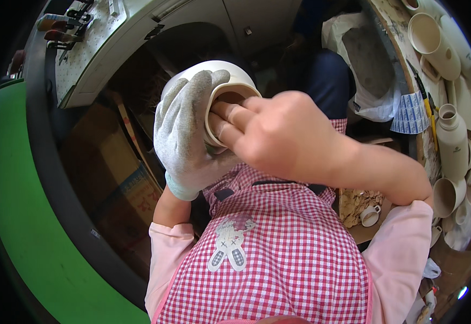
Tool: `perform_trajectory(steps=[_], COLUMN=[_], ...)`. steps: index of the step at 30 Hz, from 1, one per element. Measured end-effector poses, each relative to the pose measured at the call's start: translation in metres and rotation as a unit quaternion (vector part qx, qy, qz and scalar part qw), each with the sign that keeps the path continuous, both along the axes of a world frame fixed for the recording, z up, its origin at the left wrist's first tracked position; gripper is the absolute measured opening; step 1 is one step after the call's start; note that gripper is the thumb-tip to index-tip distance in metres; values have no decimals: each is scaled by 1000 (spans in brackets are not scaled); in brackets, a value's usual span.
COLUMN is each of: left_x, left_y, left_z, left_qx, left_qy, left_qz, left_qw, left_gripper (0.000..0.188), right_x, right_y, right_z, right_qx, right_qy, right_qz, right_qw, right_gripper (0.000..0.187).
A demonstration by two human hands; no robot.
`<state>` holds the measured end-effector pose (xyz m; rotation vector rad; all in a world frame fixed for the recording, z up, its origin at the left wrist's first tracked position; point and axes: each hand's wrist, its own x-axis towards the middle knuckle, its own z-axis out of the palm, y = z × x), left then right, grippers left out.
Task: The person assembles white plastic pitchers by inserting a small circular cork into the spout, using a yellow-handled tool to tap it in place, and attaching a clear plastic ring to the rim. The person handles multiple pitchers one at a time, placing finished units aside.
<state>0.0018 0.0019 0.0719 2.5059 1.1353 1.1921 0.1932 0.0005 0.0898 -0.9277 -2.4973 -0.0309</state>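
Observation:
My left hand, in a grey knitted glove with a pale cuff, is wrapped round a white, round-mouthed ceramic vessel. The vessel is tilted with its mouth toward me and to the right. My bare right hand reaches into that mouth from the right. Its fingers are bent together, with bands round them that look like tape. The fingertips are hidden inside, so whatever they pinch, if anything, cannot be seen.
On the right, a worn bench bears several pale ceramic bottles and cups, a yellow-handled tool and blue-and-white packets. A small white cup lies in a box below my right arm. A green surface borders the left; clamps sit far left.

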Motion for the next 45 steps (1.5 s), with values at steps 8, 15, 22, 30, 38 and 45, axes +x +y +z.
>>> perform_trajectory(steps=[8, 15, 22, 30, 38, 45], left_x=[4, -49, -36, 14, 30, 39], left_y=[6, 26, -18, -43, -37, -28], left_z=[2, -14, -79, -70, -73, -61], left_qx=[-29, -312, -618, -572, -550, -552], left_qy=[13, -170, -584, -611, -629, -612], left_qz=[-54, 155, -44, -56, -73, -49], left_qw=[998, 922, 525, 544, 545, 564], left_gripper=[107, 66, 44, 55, 47, 52], right_x=[37, 90, 137, 160, 112, 73], right_y=[23, 45, 59, 30, -11, -3], right_z=[35, 11, -21, -78, -59, -39], right_qx=[-310, -537, -444, -510, -612, -222], right_qy=[-28, 291, 334, 771, 649, 294], right_qz=[141, -37, -95, -231, -116, -198], right_qw=[940, 791, 826, 302, 437, 908], right_gripper=[17, 25, 28, 18, 40, 17])
